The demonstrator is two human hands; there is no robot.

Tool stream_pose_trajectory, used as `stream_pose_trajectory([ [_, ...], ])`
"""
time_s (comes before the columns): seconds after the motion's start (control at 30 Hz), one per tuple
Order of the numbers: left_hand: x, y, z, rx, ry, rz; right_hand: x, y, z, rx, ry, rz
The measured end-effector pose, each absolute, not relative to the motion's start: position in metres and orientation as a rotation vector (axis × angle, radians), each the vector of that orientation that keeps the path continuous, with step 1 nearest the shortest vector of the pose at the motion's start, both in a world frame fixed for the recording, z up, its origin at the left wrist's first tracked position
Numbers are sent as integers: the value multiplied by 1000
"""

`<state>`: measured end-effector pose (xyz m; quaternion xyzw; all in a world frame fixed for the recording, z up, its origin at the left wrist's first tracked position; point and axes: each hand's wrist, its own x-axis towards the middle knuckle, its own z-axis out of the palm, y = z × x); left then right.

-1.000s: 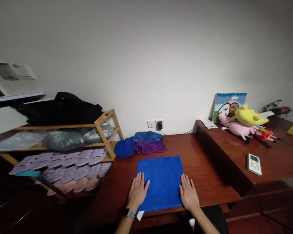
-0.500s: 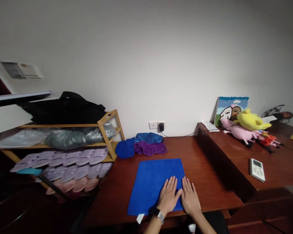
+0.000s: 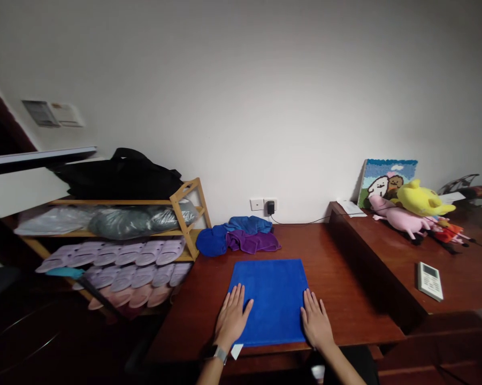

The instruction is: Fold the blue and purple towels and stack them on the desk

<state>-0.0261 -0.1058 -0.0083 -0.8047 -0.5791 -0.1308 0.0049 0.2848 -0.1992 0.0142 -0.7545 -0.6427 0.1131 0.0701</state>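
Observation:
A blue cloth, like a small towel, lies spread flat on the brown wooden table, with a white tag sticking out at its near left corner. My left hand rests palm down on the cloth's left edge, fingers stretched and thumb apart. On the opposite edge my right hand lies flat, fingers pointing away from me. Neither hand grips anything. Behind the cloth is a crumpled heap: a blue cloth, a purple cloth and a lighter blue cloth.
Left of the table stands a wooden rack with slippers and a black bag. A charger is plugged into the wall. On the raised desk at right are plush toys and a white remote.
My left hand has slid left across the cloth, from beside my right hand to the left edge. My right hand stays at the right edge. The view has shifted slightly left.

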Motion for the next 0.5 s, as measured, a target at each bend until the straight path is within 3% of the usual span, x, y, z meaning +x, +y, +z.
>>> stream_pose_trajectory([
  [0.5,-26,-106,-6,-2524,-1823,-398,296,-104,30,-2231,-1902,393],
])
